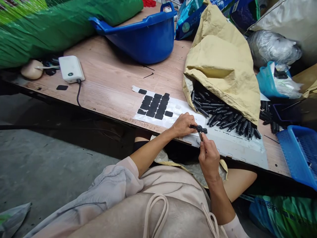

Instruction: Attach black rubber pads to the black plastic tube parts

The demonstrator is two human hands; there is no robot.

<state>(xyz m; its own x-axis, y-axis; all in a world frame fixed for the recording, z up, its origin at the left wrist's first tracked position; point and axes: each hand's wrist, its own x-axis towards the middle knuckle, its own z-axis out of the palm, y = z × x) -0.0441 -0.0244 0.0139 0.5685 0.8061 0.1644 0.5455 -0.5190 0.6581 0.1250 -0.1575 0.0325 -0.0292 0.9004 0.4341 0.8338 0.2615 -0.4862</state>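
L hand [183,125]: fingers pinched shut on one end of a small black part [199,128]. R hand [209,154]: thumb and fingers closed round a slim stem [200,136] meeting it; can't tell if it's all 1 pc. The part sits just on the near side of the sack [221,56], by its L corner, at the table edge.

Handling, my read: v. light, stiff, prob. smooth plastic, so a bit slippery; thin bits might snap if bent. Best hold: pinch the thicker body nr the middle, steady the stem low down w/ the other hand.

Counts, going out: 1 part, 1 stem. Black tubes [224,120] spill from the sack's mouth: dozens, too piled to count. L of the sack, 1 white sheet [183,105] w/ black patches [154,104], approx. 17, some overlapping; 1 lone patch [61,87] well L of it. Beyond-L of the sack, 1 blue basin [146,39]; far L, 1 white box [71,68]. R of the sack, 2 baskets: teal [266,81], plus blue [293,155] nearer the body.
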